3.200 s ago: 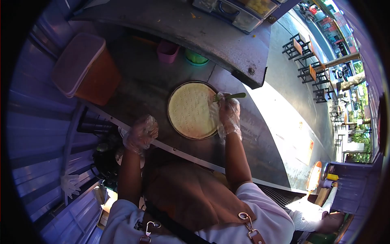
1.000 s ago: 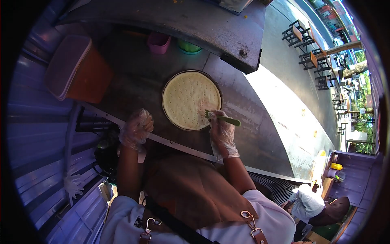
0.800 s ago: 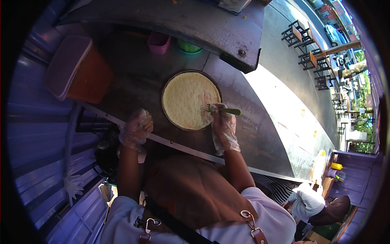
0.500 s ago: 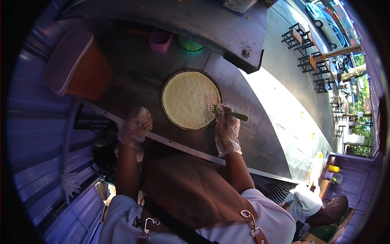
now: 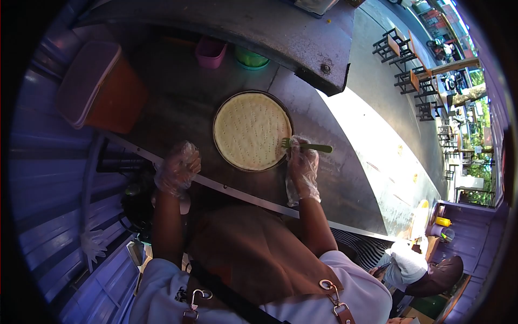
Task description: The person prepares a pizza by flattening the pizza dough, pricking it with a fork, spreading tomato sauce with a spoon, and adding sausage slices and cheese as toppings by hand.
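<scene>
A round sheet of pizza dough [image 5: 251, 129], dotted all over with rows of small prick holes, lies in a dark round pan [image 5: 217, 147] on the metal counter. At the pan's right edge my right hand [image 5: 303, 164], in a clear plastic glove, grips a green fork [image 5: 318, 147]. The fork's tines point left over the dough's rim, and its handle sticks out to the right. My left hand [image 5: 181, 166], gloved too, is curled into a fist above the counter's front edge, apart from the pan. Nothing shows in its fingers.
A lidded tub with orange-brown contents [image 5: 116, 97] stands at the left. Behind the pan are a pink container [image 5: 210, 52] and a green bowl [image 5: 251, 59], below a raised metal shelf [image 5: 302, 40]. A person in a cap [image 5: 404, 267] is at the lower right.
The fork's handle has swung slightly to lie more level in my right hand. My left hand stays almost still. A car in the background has moved mostly out of view.
</scene>
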### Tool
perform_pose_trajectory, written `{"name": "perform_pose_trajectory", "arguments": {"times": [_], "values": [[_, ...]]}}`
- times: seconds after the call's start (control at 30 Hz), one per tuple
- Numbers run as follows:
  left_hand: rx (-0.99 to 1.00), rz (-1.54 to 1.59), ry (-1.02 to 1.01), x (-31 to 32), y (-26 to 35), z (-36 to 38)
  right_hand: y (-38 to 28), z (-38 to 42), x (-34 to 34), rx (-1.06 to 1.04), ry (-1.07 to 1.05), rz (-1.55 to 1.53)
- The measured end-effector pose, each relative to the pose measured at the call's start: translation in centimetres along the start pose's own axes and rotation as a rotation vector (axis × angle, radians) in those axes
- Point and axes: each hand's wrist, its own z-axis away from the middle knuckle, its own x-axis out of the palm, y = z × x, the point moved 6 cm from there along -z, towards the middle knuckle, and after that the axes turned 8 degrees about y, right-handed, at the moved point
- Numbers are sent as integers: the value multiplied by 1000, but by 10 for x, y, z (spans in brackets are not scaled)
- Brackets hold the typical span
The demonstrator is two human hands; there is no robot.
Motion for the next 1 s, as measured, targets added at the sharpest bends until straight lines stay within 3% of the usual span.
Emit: {"name": "perform_pose_trajectory", "arguments": {"times": [0.03, 0.1, 0.17, 0.3, 0.4, 0.67, 0.77, 0.87, 1.0], "values": [[-8, -21, -28, 1, 0, 0, -5, -6, 2, -100, -18, 122], [-10, -42, -55, 2, 1, -2, -1, -14, 7, 14, -7, 1], [20, -2, -21, 2, 1, 0, -8, -19, 8, -90, 27, 56], [-27, 41, -67, -1, -1, -3, -26, -25, 16, -107, -46, 135], [17, 24, -11, 0, 0, 0, -21, -25, 25, -64, -60, -1], [34, -18, 15, 9, 2, 2, -48, -38, 41, -178, -152, 201], [5, 54, -13, 7, 1, 1, -63, -34, 45, -150, -159, 74], [0, 42, -43, 7, -1, -1, -58, -42, 69, -168, -282, 189], [14, 12, 22, 8, 2, 1, -69, -46, 70, -243, -237, 119]]}}
